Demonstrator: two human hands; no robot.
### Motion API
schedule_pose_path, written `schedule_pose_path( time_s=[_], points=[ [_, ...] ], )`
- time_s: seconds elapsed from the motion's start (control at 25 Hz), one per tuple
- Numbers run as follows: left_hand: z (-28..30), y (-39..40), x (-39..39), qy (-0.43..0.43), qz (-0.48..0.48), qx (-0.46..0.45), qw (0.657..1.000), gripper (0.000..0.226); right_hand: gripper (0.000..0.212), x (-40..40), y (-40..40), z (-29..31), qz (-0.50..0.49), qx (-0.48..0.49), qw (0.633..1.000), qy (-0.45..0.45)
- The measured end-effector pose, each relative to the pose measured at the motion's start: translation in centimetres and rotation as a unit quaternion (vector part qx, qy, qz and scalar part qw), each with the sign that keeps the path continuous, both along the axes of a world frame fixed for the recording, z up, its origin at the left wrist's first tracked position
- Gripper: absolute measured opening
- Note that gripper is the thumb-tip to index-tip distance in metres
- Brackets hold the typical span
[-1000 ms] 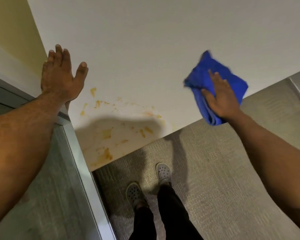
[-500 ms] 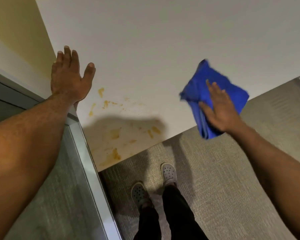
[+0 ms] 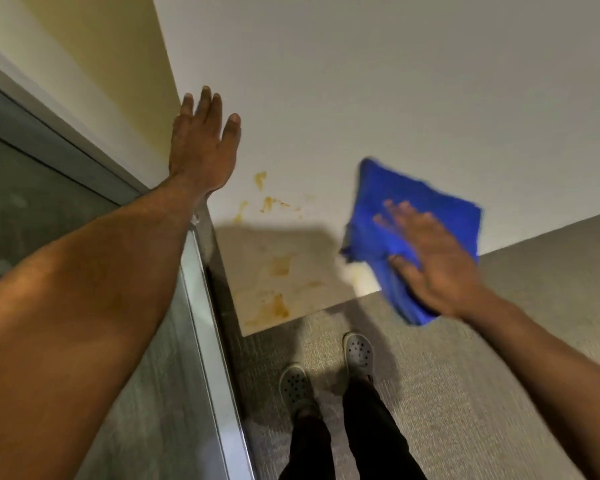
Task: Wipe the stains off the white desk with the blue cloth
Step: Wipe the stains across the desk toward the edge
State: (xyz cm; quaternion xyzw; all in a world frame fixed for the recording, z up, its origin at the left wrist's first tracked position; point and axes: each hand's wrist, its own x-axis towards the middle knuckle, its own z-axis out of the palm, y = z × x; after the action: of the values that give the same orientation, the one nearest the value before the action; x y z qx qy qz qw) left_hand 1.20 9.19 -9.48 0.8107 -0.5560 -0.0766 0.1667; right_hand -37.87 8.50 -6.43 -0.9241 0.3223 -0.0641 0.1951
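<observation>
The white desk (image 3: 378,84) fills the upper part of the head view. Orange-brown stains (image 3: 278,268) are smeared over its near left corner, some in shadow. My right hand (image 3: 426,261) presses flat on the blue cloth (image 3: 413,202) at the desk's front edge, just right of the stains; part of the cloth hangs over the edge. My left hand (image 3: 203,147) lies flat and empty on the desk's left side, fingers spread, beside the wall.
A yellowish wall (image 3: 94,64) borders the desk on the left. A grey panel with a metal frame (image 3: 201,327) runs along the left below it. My two feet in grey perforated clogs (image 3: 357,351) stand on grey carpet (image 3: 482,341) in front of the desk.
My right hand has slid the blue cloth leftward along the front edge, closer to the stains. My left hand keeps its place flat on the desk. The camera view has shifted.
</observation>
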Motion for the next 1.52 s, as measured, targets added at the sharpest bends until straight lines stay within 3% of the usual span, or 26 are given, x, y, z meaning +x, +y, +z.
schedule_pose_path(
  time_s=[0.16, 0.28, 0.4, 0.56, 0.68, 0.8, 0.92, 1.0, 1.08, 1.12, 1.2, 1.28, 1.32, 1.4, 1.52],
  points=[
    [-0.5, -0.7, 0.7, -0.06, -0.048, 0.024, 0.997, 0.063, 0.065, 3.8, -7.8, -0.3, -0.149, -0.016, 0.989, 0.015],
    [-0.9, -1.3, 1.6, -0.038, -0.021, 0.052, 0.998, 0.057, 0.059, 13.2, -8.6, -0.8, -0.095, -0.051, 0.994, 0.028],
    [-0.4, -1.1, 2.3, -0.006, -0.041, 0.021, 0.999, 0.055, 0.056, 18.1, -4.0, -0.6, 0.009, -0.059, 0.998, 0.026],
    [0.2, -0.7, 2.2, 0.013, -0.034, 0.033, 0.999, 0.052, 0.053, 11.4, 1.2, -0.3, 0.164, 0.008, 0.986, 0.001],
    [0.2, -0.2, 1.9, 0.024, -0.04, 0.032, 0.998, 0.052, 0.055, 7.9, -4.8, 0.2, 0.025, 0.021, 0.999, -0.016],
    [0.1, -0.2, 2.4, 0.038, -0.057, 0.04, 0.997, 0.054, 0.06, 13.2, -8.0, -0.3, -0.067, -0.013, 0.998, 0.014],
    [0.4, -0.8, 3.3, 0.015, -0.075, 0.074, 0.994, 0.053, 0.058, 18.3, -2.1, -0.1, 0.055, -0.015, 0.998, -0.002],
    [0.9, -1.1, 3.4, 0.011, -0.08, 0.098, 0.992, 0.053, 0.054, 16.1, 2.6, -0.2, 0.18, -0.013, 0.984, 0.0],
    [1.0, -0.8, 3.1, -0.002, -0.077, 0.107, 0.991, 0.055, 0.052, 11.3, 4.2, 0.1, 0.237, 0.006, 0.971, 0.015],
    [1.1, -0.7, 3.1, -0.016, -0.077, 0.112, 0.991, 0.056, 0.051, 9.5, 3.0, 0.3, 0.221, 0.024, 0.975, 0.006],
    [1.3, -0.6, 3.0, -0.029, -0.083, 0.137, 0.987, 0.058, 0.053, 8.1, -1.3, 0.3, 0.093, 0.042, 0.995, -0.008],
    [1.5, -0.7, 3.0, -0.018, -0.094, 0.155, 0.983, 0.062, 0.055, 10.0, -5.3, 0.1, -0.004, 0.023, 1.0, -0.005],
    [1.7, -0.8, 3.1, 0.001, -0.098, 0.161, 0.982, 0.063, 0.055, 12.0, -5.8, 0.0, -0.007, 0.003, 1.0, 0.004],
    [2.4, -0.9, 3.4, 0.032, -0.098, 0.173, 0.979, 0.061, 0.057, 15.9, -3.5, -0.3, 0.037, -0.025, 0.999, 0.011],
    [3.3, -0.5, 3.2, 0.008, -0.115, 0.187, 0.976, 0.057, 0.056, 15.9, 3.2, -0.6, 0.185, -0.055, 0.981, 0.024]
  ],
)
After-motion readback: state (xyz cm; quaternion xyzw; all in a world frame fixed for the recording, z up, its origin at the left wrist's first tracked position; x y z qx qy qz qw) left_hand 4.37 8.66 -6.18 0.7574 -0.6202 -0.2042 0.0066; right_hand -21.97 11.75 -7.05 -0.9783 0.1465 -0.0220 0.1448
